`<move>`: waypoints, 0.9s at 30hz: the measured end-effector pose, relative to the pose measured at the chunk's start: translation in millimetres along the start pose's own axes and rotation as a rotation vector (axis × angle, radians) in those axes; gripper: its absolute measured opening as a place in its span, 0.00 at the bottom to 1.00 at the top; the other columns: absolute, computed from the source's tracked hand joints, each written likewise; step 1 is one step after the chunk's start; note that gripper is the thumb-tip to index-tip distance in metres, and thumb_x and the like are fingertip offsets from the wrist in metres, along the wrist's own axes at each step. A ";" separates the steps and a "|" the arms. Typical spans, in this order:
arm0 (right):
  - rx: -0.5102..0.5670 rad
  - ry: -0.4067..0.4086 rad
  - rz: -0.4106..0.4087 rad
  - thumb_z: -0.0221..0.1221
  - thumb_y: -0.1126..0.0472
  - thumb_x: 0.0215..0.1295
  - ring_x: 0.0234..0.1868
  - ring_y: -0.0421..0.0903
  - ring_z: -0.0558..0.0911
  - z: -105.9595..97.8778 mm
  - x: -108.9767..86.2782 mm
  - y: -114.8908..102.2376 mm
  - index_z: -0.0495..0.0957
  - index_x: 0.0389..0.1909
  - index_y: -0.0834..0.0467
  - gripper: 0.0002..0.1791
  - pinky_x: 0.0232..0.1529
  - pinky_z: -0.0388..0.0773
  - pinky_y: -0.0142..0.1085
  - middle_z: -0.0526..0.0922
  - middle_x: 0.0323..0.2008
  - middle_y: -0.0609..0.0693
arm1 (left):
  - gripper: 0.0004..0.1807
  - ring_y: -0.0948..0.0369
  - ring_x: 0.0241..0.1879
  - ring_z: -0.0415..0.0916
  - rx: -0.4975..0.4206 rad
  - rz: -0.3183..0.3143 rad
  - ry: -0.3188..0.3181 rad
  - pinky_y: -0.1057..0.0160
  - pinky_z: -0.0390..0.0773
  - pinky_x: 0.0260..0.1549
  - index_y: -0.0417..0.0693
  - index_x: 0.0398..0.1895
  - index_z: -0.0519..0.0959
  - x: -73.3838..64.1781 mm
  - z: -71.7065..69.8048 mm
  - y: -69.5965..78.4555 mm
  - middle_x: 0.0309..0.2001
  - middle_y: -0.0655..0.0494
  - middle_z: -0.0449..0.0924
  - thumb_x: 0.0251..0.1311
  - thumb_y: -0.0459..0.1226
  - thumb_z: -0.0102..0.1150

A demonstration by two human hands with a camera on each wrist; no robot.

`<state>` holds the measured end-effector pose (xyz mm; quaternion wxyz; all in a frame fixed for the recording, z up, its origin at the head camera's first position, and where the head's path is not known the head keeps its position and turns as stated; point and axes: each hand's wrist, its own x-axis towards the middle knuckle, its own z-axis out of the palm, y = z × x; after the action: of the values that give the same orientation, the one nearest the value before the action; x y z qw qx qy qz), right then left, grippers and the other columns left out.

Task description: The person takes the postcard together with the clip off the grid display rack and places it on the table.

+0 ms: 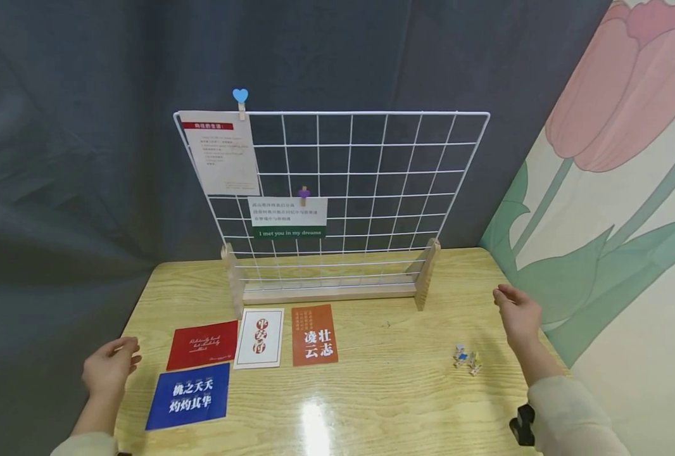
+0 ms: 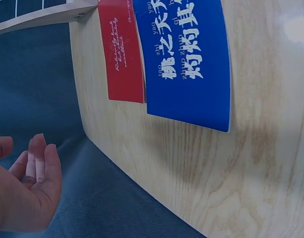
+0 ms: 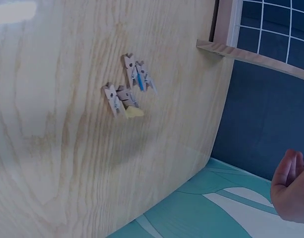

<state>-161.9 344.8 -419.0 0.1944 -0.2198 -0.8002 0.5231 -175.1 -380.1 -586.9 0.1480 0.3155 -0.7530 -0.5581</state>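
Observation:
My left hand (image 1: 109,366) hovers by the table's left edge with loosely bent fingers and nothing in them. Nearest to it are a red card (image 1: 203,345) and a blue card (image 1: 188,396), both lying flat. Beside these lie a white card (image 1: 259,338) and an orange card (image 1: 315,335). Over the table's right side, my right hand (image 1: 518,313) is raised, its fingers loosely curled and holding nothing visible. Several small wooden clothespins (image 3: 127,84) lie in a little cluster on the table, left of that hand in the head view.
A white wire grid (image 1: 366,171) stands in a wooden base (image 1: 328,291) at the back. Clothespins with a blue heart (image 1: 240,96) and a purple top (image 1: 304,193) hold a tall white card (image 1: 220,152) and a white-green card (image 1: 289,218) on it. A dark curtain hangs behind.

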 end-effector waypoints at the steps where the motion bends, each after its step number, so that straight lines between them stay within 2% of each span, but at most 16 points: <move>1: 0.000 0.001 -0.004 0.51 0.58 0.60 0.26 0.29 0.72 0.4 0.2 -1.0 0.70 0.47 0.70 0.20 0.28 0.69 0.18 0.72 0.23 0.32 | 0.29 0.66 0.21 0.77 -0.004 -0.010 -0.008 0.72 0.70 0.06 0.43 0.46 0.74 -2.9 -0.6 5.4 0.24 0.67 0.76 0.46 0.54 0.58; 4: 0.018 0.001 -0.001 0.52 0.59 0.59 0.26 0.29 0.72 1.4 0.3 -4.1 0.71 0.45 0.68 0.18 0.28 0.69 0.18 0.72 0.24 0.31 | 0.28 0.66 0.21 0.76 -0.001 -0.023 -0.029 0.64 0.71 0.06 0.43 0.45 0.74 -12.6 -3.4 23.9 0.23 0.67 0.75 0.46 0.54 0.57; 6: 0.022 0.004 0.000 0.52 0.59 0.59 0.26 0.29 0.72 2.0 0.9 -5.9 0.72 0.45 0.67 0.17 0.27 0.68 0.18 0.72 0.23 0.30 | 0.27 0.64 0.22 0.77 0.022 -0.016 -0.041 0.60 0.74 0.11 0.43 0.45 0.74 -17.3 -4.4 34.5 0.27 0.61 0.78 0.48 0.52 0.57; 9: 0.023 0.012 -0.006 0.53 0.60 0.59 0.25 0.28 0.72 3.3 1.7 -9.5 0.72 0.45 0.68 0.17 0.26 0.68 0.19 0.71 0.21 0.29 | 0.26 0.64 0.22 0.77 0.034 0.012 -0.041 0.56 0.74 0.12 0.44 0.45 0.75 -14.1 -3.7 39.4 0.30 0.58 0.79 0.48 0.53 0.56; 11: 0.021 0.014 -0.010 0.53 0.60 0.59 0.24 0.28 0.72 4.4 2.7 -12.1 0.71 0.46 0.69 0.19 0.26 0.68 0.19 0.71 0.21 0.29 | 0.27 0.64 0.23 0.77 0.031 0.023 -0.034 0.59 0.74 0.11 0.44 0.45 0.75 -6.8 -1.7 36.5 0.31 0.57 0.78 0.47 0.54 0.56; 13: 0.010 0.017 -0.016 0.53 0.59 0.59 0.24 0.28 0.71 5.5 3.6 -15.3 0.71 0.46 0.70 0.19 0.26 0.68 0.19 0.72 0.21 0.30 | 0.28 0.65 0.23 0.77 0.014 0.028 -0.029 0.62 0.72 0.07 0.46 0.45 0.75 4.7 0.3 28.3 0.29 0.61 0.77 0.46 0.56 0.56; 15: 0.002 0.018 -0.022 0.53 0.59 0.59 0.24 0.28 0.72 6.6 4.7 -18.6 0.71 0.46 0.69 0.19 0.27 0.68 0.19 0.74 0.22 0.33 | 0.30 0.65 0.24 0.77 0.003 0.040 -0.023 0.67 0.72 0.07 0.46 0.46 0.75 16.2 2.6 19.4 0.31 0.60 0.77 0.45 0.57 0.56; 20: 0.007 0.010 -0.036 0.53 0.58 0.59 0.25 0.28 0.72 9.4 7.2 -26.7 0.72 0.46 0.69 0.19 0.28 0.68 0.19 0.76 0.28 0.40 | 0.30 0.64 0.25 0.78 -0.031 0.069 -0.022 0.74 0.72 0.11 0.47 0.47 0.75 39.4 9.4 1.2 0.33 0.58 0.78 0.43 0.56 0.57; 23: 0.006 0.006 -0.048 0.53 0.58 0.59 0.25 0.27 0.72 11.5 8.5 -31.0 0.71 0.46 0.69 0.19 0.27 0.68 0.20 0.76 0.26 0.38 | 0.30 0.63 0.25 0.78 -0.050 0.070 -0.019 0.74 0.73 0.12 0.47 0.46 0.75 43.9 13.3 -0.8 0.32 0.59 0.78 0.42 0.56 0.58; 27: -0.001 -0.002 -0.064 0.53 0.58 0.59 0.25 0.28 0.72 14.1 9.3 -36.8 0.71 0.47 0.69 0.20 0.27 0.68 0.20 0.75 0.24 0.35 | 0.30 0.63 0.24 0.78 -0.052 0.083 -0.014 0.75 0.71 0.09 0.47 0.45 0.75 46.2 17.1 2.4 0.32 0.58 0.78 0.42 0.57 0.58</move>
<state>-182.7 326.2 -389.6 0.2101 -0.1939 -0.8072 0.5165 -220.6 -396.5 -596.3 0.1737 0.2763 -0.7518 -0.5730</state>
